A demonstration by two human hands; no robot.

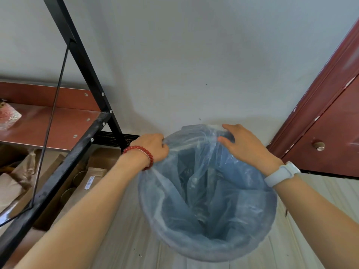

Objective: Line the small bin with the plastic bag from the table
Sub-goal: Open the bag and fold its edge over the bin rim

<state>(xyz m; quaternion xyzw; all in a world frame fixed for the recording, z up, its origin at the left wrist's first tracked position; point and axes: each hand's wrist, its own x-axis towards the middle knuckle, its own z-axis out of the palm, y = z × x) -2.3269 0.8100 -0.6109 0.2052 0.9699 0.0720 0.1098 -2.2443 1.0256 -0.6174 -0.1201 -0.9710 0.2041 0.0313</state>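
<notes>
A round blue small bin (211, 247) stands on the floor against the wall, seen from above. A thin clear plastic bag (196, 171) hangs inside it, and its film is folded over the near and side rim. My left hand (153, 147), with a red bead bracelet on the wrist, pinches the bag's edge at the bin's far left rim. My right hand (244, 142), with a white watch on the wrist, presses and grips the bag's edge over the far right rim. The bin's far rim is hidden under film and fingers.
A black metal rack (85, 61) with a reddish shelf (48, 123) stands to the left, with cardboard boxes (91, 179) under it. A dark red door (334, 123) is at the right. The pale wall (194, 55) is right behind the bin.
</notes>
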